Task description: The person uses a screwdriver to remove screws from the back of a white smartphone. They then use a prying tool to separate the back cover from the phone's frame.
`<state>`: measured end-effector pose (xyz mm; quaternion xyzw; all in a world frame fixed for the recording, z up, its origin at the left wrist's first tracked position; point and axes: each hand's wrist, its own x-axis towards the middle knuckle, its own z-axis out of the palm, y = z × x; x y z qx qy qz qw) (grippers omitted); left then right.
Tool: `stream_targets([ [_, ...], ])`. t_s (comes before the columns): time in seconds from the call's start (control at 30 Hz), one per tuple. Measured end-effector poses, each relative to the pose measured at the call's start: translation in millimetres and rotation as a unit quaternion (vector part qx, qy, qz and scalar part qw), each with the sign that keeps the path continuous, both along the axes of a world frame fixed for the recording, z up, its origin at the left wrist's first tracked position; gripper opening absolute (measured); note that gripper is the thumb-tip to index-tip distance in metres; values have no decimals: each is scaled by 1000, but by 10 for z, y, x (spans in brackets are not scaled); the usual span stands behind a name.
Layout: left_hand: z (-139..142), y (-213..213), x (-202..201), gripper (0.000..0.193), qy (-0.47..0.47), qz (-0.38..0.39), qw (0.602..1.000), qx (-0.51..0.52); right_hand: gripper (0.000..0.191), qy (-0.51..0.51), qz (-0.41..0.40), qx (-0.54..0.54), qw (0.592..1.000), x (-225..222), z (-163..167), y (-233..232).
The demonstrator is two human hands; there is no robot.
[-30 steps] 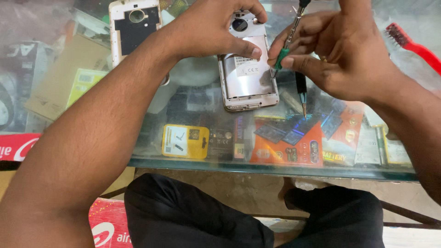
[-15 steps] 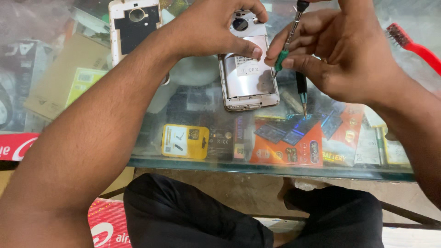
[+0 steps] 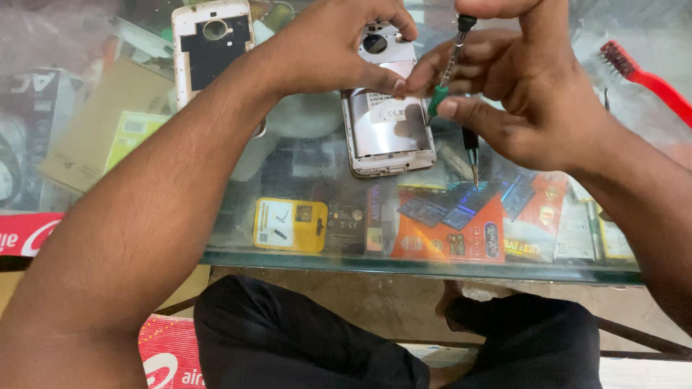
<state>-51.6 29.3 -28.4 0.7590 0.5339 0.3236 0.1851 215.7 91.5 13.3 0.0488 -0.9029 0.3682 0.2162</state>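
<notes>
hands unmoved over cluttered glass counter [image 3: 432,270].

The right hand [image 3: 533,94] has tilted the screwdriver [image 3: 448,65] a little (its tip now nearer the opened phone [image 3: 386,122]).

yellow package [image 3: 290,225] under glass, orange battery packages [image 3: 450,230] right of it

An opened phone [image 3: 388,115] lies on the glass worktop [image 3: 432,268] at upper centre of the frame, with the left hand [image 3: 328,47] on its upper end and the right hand [image 3: 519,86] just to its right. A screwdriver [image 3: 448,68] stands between them. A second screwdriver [image 3: 471,148] lies right of the phone. A phone back cover [image 3: 210,43] lies at upper left, a brush [image 3: 641,75] at upper right. Packets [image 3: 290,225] lie under the glass, lower centre.
</notes>
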Motion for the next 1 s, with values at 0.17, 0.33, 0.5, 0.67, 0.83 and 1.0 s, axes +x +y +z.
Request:
stream_targets([
  [0.17, 2, 12, -13, 58, -9, -27, 1000, 8, 81, 8, -48, 22, 999, -15, -26, -13],
  [0.33, -10, 15, -36, 57, 8, -24, 999, 21, 72, -15, -25, 7, 1000, 61, 2, 40],
  [0.5, -8, 26, -16, 58, -1, -18, 1000, 14, 60, 51, -85, 95, 991, 25, 16, -35],
  [0.67, 4, 36, -20, 56, 31, -41, 995, 83, 25, -52, -204, 142, 967, -4, 344, -117],
  [0.83, 29, 63, 1, 55, 22, -44, 997, 65, 22, -374, -292, 279, 835, -221, 704, -205],
  [1.0, 57, 73, 60, 54, -1, -36, 998, 59, 31, -502, -242, 358, 749, -573, 854, -227],
])
